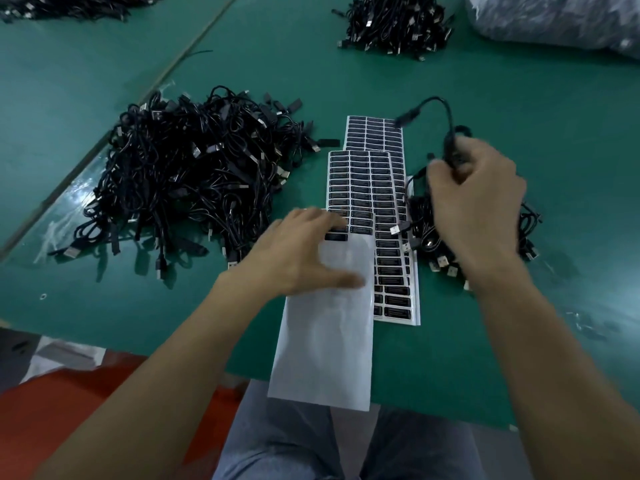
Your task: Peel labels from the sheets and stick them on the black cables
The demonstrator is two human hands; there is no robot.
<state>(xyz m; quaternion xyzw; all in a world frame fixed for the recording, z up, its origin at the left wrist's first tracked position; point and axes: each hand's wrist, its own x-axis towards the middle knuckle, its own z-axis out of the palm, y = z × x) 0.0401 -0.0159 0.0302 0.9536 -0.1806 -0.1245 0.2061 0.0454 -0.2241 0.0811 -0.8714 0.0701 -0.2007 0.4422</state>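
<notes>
Four heaps of black cables sit on a green table; the largest heap spreads at left, a middling heap lies far ahead, a cropped heap shows at the far left corner, and the smallest heap lies at right, mostly hidden under the right forearm. A crinkled plastic bag fills the far right corner. Label sheets overlap at centre, between the largest and smallest heaps; the front sheet is bare white backing along its near half, overhangs the table edge and covers part of the rear sheet. The left hand, motion-blurred, rests on the front sheet, fingers spread, fingertips at the nearest remaining labels; the right hand is raised above the smallest heap, fingers curled round a single cable whose plug end arches over the rear sheet.
</notes>
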